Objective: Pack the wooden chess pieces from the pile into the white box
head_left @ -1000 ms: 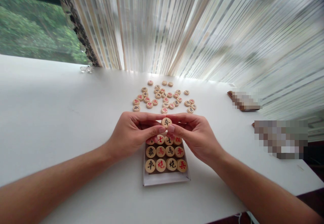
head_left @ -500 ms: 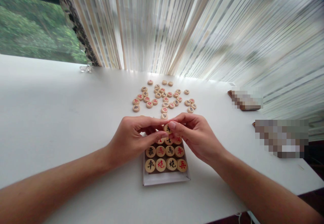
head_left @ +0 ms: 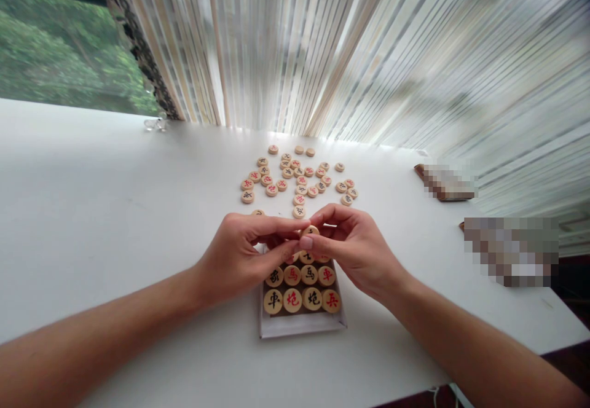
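Observation:
Between the fingertips of both hands, above the far part of an open box (head_left: 304,326), is a round wooden piece (head_left: 312,230) with a dark character. My left hand (head_left: 251,242) pinches it from the left, thumb below and fingers above. My right hand (head_left: 348,242) grips it from the right, its thumb across the near side. Rows of wooden pieces with red and black characters lie in the box, among them a black-marked piece (head_left: 273,302) in the near left corner and a red-marked one (head_left: 330,301) at the near right. The far rows are partly hidden by my hands.
Many loose wooden pieces (head_left: 299,200) lie scattered on the white table (head_left: 152,211) beyond my hands. Two blurred brown-edged objects (head_left: 445,187) are at the right. A striped curtain (head_left: 276,45) hangs behind, and a small clear object (head_left: 155,124) sits at the far left edge.
The held piece has tilted, so its face shows less, and has shifted slightly right. My right thumb has moved down and left. The box and the scattered pieces have stayed put.

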Demonstrator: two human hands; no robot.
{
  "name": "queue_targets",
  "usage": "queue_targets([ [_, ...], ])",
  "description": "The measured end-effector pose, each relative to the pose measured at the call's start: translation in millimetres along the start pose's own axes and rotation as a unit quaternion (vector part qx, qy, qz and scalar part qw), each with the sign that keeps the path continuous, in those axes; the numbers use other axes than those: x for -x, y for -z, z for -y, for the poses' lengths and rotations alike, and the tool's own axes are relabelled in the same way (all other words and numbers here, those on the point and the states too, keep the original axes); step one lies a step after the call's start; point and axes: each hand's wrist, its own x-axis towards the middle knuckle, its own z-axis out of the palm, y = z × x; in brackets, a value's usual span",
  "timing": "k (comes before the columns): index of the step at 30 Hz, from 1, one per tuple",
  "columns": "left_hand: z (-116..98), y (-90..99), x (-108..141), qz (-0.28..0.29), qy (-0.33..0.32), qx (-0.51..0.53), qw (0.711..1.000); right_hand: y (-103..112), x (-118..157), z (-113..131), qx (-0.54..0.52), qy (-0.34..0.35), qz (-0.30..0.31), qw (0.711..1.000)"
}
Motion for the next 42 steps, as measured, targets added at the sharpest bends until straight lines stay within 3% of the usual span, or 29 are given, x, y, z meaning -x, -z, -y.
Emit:
queue_targets([
  [21,-0.3,-1.3,1.0,-0.012,0.025,0.113,0.993,-1.3,2.3,1.5,0.012,0.088,0.038,0.995],
  [34,-1.7,-0.2,-2.9,-0.044,0.028,0.095,0.994,1.6,1.9,-4.7,0.065,0.159,0.034,0.985],
  [42,0.0,0.5,-3.2,-0.05,0.028,0.086,0.995,7.4,-0.1,-9.5,0.182,0.281,0.043,0.941],
])
